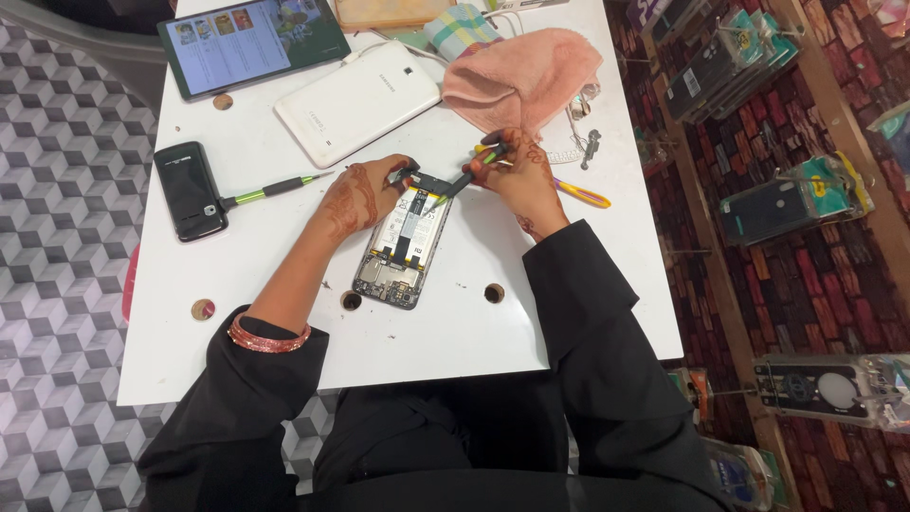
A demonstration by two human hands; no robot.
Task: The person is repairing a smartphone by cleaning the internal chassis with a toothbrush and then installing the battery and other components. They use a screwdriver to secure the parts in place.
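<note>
Opened smartphone with its back cover off (403,248), lying at the middle of the white table (455,332) between my hands.

My left hand (365,194) pinches the phone's top edge; my right hand (512,171) is clenched on a green-and-black screwdriver (466,178) whose tip meets that same edge. Just beside my right hand lies a yellow-handled tool (583,194). Farther out lie a second green-handled screwdriver (275,189), a small black phone (190,190), a white tablet (358,101), a lit tablet (251,40) and a pink cloth (521,76).
</note>
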